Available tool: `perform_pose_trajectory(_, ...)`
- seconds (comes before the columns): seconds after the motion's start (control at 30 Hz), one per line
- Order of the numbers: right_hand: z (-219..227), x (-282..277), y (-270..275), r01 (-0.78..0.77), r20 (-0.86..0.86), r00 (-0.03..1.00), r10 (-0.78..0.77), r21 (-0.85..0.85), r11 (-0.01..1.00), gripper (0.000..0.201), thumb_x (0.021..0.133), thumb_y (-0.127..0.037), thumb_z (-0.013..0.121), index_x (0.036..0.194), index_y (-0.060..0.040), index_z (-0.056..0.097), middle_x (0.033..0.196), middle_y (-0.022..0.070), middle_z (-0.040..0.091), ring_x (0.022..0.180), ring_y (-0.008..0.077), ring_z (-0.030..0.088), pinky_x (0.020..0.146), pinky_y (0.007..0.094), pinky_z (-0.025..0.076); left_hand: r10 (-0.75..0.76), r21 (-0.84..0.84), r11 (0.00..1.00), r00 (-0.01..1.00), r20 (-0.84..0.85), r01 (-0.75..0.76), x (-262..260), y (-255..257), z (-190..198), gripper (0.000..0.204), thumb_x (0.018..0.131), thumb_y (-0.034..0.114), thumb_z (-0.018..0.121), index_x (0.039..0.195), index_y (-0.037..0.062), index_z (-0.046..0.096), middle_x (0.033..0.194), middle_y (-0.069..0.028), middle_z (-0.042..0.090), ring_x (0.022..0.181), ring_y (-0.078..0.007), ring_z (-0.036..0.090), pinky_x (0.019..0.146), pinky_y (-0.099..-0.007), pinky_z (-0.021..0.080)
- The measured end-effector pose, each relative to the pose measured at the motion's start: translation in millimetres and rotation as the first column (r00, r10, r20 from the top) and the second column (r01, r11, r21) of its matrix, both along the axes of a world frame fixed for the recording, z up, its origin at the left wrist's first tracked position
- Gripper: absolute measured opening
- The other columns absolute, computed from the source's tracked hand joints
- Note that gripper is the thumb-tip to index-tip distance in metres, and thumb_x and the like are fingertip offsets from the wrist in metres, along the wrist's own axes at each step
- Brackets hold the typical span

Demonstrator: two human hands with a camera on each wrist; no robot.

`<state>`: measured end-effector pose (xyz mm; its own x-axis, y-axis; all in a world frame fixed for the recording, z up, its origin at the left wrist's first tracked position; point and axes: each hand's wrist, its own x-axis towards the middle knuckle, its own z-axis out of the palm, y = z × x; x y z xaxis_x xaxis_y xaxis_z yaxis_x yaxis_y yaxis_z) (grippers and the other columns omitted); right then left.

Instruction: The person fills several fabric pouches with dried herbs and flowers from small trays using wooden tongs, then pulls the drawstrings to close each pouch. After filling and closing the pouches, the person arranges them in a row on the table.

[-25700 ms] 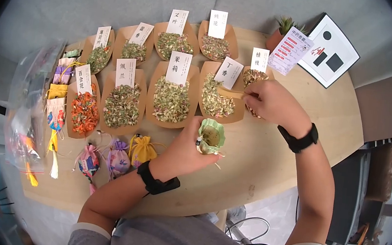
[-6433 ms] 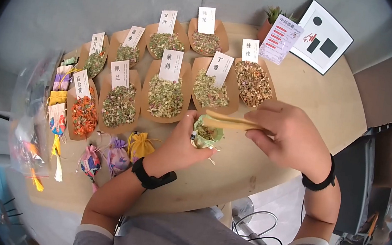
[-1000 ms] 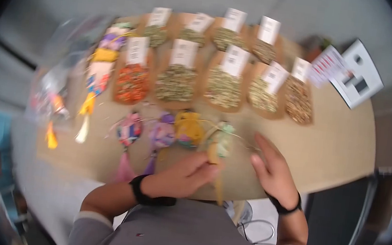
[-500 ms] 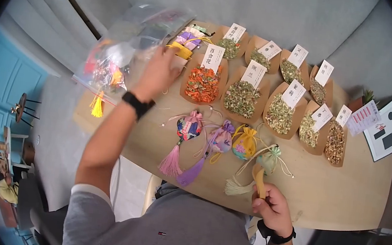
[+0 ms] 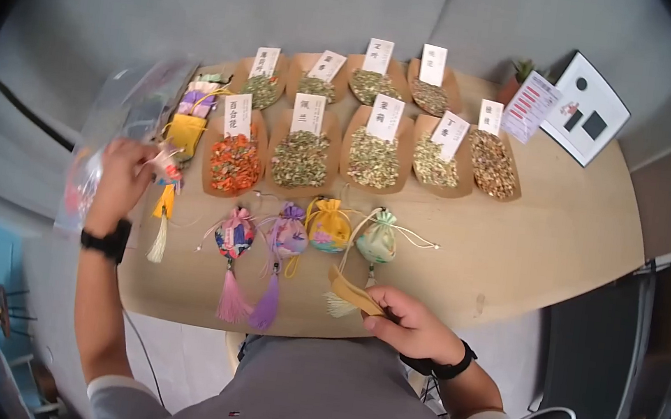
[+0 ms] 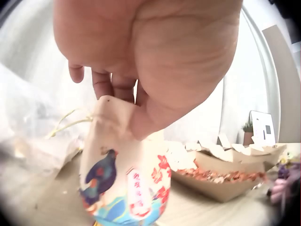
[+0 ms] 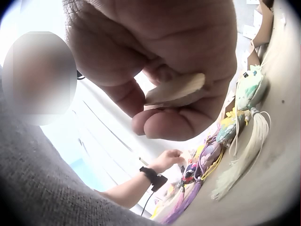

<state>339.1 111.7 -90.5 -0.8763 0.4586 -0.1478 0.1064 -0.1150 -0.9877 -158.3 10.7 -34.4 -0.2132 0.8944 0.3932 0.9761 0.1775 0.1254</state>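
My left hand (image 5: pixel 117 185) pinches the top of a flat cream drawstring pouch (image 6: pixel 120 174) between thumb and fingers. The pouch shows a dark bird, red flowers and blue waves, and a yellow and white tassel (image 5: pixel 160 227) trails from it. Low over the front of the table, my right hand (image 5: pixel 419 328) grips wooden tongs (image 5: pixel 352 293). Just beyond their tips lies a filled green sachet (image 5: pixel 377 241), drawn closed. Left of it are a yellow sachet (image 5: pixel 328 227), a purple sachet (image 5: pixel 289 236) and a pink sachet (image 5: pixel 235 235), some with long tassels.
Several brown paper trays of dried herbs with name cards stand in two rows, the orange-filled tray (image 5: pixel 234 166) nearest my left hand. A yellow pouch (image 5: pixel 184 138) and a clear plastic bag (image 5: pixel 119 114) lie at far left. A framed picture (image 5: pixel 587 110) stands at back right.
The green pouch, held in my left hand earlier, now lies closed on the table. My left hand has reached to the far left and picked up the cream pouch; my right hand keeps the tongs.
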Motion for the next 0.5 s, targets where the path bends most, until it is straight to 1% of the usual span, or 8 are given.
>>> perform_pose_trajectory(0.03, 1.6, -0.5, 1.0, 0.0, -0.016, 1.0, 0.0, -0.003, 1.0, 0.025, 0.097, -0.009, 0.068, 0.12, -0.0016, 0.06, 0.094, 0.002, 0.059, 0.084, 0.0094, 0.055, 0.075, 0.0261, 0.046, 0.026, -0.026, 0.999, 0.995, 0.099, -0.024, 19.1, -12.4, 20.4, 0.019, 0.079, 0.003, 0.065, 0.097, 0.0051, 0.071, 0.09, -0.0085, 0.069, 0.104, -0.0328, 0.059, 0.104, -0.047, 0.039)
perform_pose_trajectory(0.07, 5.1, -1.3, 2.3, 0.015, -0.02, 1.0, -0.015, -0.001, 1.0, 0.025, 0.097, -0.009, 0.068, 0.12, -0.0016, 0.06, 0.094, 0.002, 0.059, 0.084, 0.0094, 0.055, 0.075, 0.0261, 0.046, -0.015, 0.005, 1.0, 0.998, 0.062, 0.015, 40.6, -23.2, 37.6, 0.019, 0.079, 0.002, 0.063, 0.097, 0.0051, 0.068, 0.092, -0.0081, 0.068, 0.111, -0.0342, 0.057, 0.111, -0.0509, 0.032)
perform_pose_trajectory(0.13, 16.5, -5.0, 6.4, -0.036, -0.083, 0.995, 0.05, 0.162, 0.986, 0.023, 0.095, -0.008, 0.07, 0.116, -0.0029, 0.061, 0.094, 0.0005, 0.058, 0.083, 0.0063, 0.052, 0.073, 0.025, 0.044, -0.115, -0.002, 0.993, 0.99, 0.087, 0.116, 80.7, -42.0, 66.3, 0.018, 0.079, 0.001, 0.061, 0.095, 0.0058, 0.065, 0.095, -0.0075, 0.067, 0.122, -0.0369, 0.053, 0.12, -0.0578, 0.018)
perform_pose_trajectory(0.17, 28.5, -12.2, 9.1, -0.018, -0.176, 0.982, 0.07, 0.283, 0.959, 0.029, 0.091, -0.008, 0.075, 0.116, -0.0036, 0.061, 0.097, 0.0023, 0.061, 0.084, 0.0103, 0.057, 0.074, 0.0269, 0.046, -0.172, -0.036, 0.983, 0.973, 0.152, 0.18, 99.0, -49.4, 77.8, 0.018, 0.078, 0.0, 0.06, 0.095, 0.0065, 0.063, 0.097, -0.0073, 0.067, 0.127, -0.0381, 0.051, 0.123, -0.0609, 0.011)
perform_pose_trajectory(0.2, 46.2, -20.3, 11.4, -0.013, -0.179, 0.982, 0.066, 0.284, 0.959, 0.029, 0.091, -0.008, 0.075, 0.116, -0.0036, 0.061, 0.097, 0.0023, 0.061, 0.084, 0.0103, 0.057, 0.074, 0.0269, 0.046, -0.26, -0.079, 0.96, 0.961, 0.1, 0.268, 119.6, -53.4, 87.1, 0.018, 0.078, 0.001, 0.059, 0.094, 0.0085, 0.063, 0.097, -0.0066, 0.068, 0.128, -0.0378, 0.051, 0.123, -0.0614, 0.011)
perform_pose_trajectory(0.27, 80.5, -34.1, 8.2, 0.03, -0.421, 0.885, 0.201, 0.481, 0.876, 0.022, 0.086, -0.005, 0.079, 0.1, -0.0038, 0.062, 0.108, 0.008, 0.066, 0.091, 0.0177, 0.065, 0.072, 0.03, 0.051, -0.427, -0.178, 0.872, 0.887, 0.174, 0.455, 153.9, -54.2, 92.4, 0.017, 0.078, 0.005, 0.063, 0.092, 0.0144, 0.067, 0.096, -0.0012, 0.069, 0.13, -0.0335, 0.051, 0.124, -0.0641, 0.008)
perform_pose_trajectory(0.37, 100.6, -51.1, -11.1, 0.071, -0.498, 0.822, 0.276, 0.57, 0.818, 0.029, 0.083, -0.01, 0.082, 0.105, -0.0044, 0.063, 0.112, 0.0098, 0.069, 0.095, 0.0234, 0.069, 0.071, 0.0343, 0.054, -0.615, -0.289, 0.715, 0.769, 0.175, 0.637, 210.5, -42.7, 88.8, 0.015, 0.079, 0.014, 0.072, 0.092, 0.0235, 0.072, 0.095, 0.0073, 0.068, 0.131, -0.0269, 0.051, 0.122, -0.0684, 0.01)
perform_pose_trajectory(0.5, 92.5, -29.2, -11.2, -0.127, -0.283, 0.893, 0.35, 0.587, 0.799, 0.034, 0.084, -0.014, 0.082, 0.112, -0.0045, 0.064, 0.105, 0.0094, 0.069, 0.088, 0.0262, 0.069, 0.069, 0.0358, 0.054, -0.689, -0.19, 0.672, 0.698, 0.194, 0.716, 243.5, -29.2, 65.0, 0.018, 0.08, 0.016, 0.074, 0.095, 0.0266, 0.071, 0.091, 0.01, 0.065, 0.126, -0.023, 0.053, 0.122, -0.0695, 0.013)
